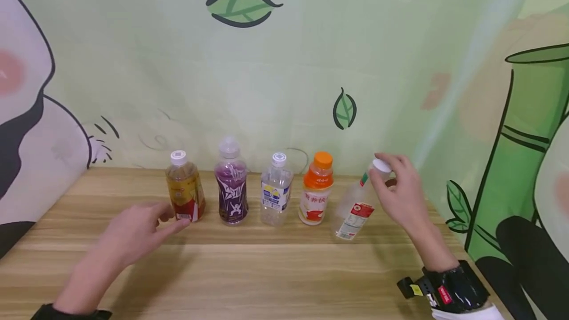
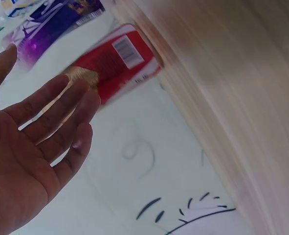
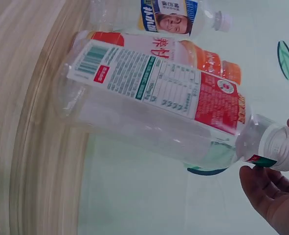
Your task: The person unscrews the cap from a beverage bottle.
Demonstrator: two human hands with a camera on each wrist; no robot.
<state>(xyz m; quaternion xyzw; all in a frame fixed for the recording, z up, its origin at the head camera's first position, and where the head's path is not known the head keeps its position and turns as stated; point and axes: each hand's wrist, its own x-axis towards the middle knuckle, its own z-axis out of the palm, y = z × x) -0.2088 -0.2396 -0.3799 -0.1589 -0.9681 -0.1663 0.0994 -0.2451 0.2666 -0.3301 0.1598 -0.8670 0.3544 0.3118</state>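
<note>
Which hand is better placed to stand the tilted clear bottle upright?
Right. The right hand already pinches the tilted clear bottle at its white cap. The left hand is open, across the table by the tea bottle.

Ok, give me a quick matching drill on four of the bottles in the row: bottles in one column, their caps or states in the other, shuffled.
Column 1:
1. Tea bottle
2. Purple bottle
3. Orange bottle
4. Clear bottle

Column 2:
A. Tilted, held at the cap by the right hand
B. Orange cap, upright
C. Far left, by the left hand
D. Clear domed cap, upright

Pairs: 1-C, 2-D, 3-B, 4-A
</note>
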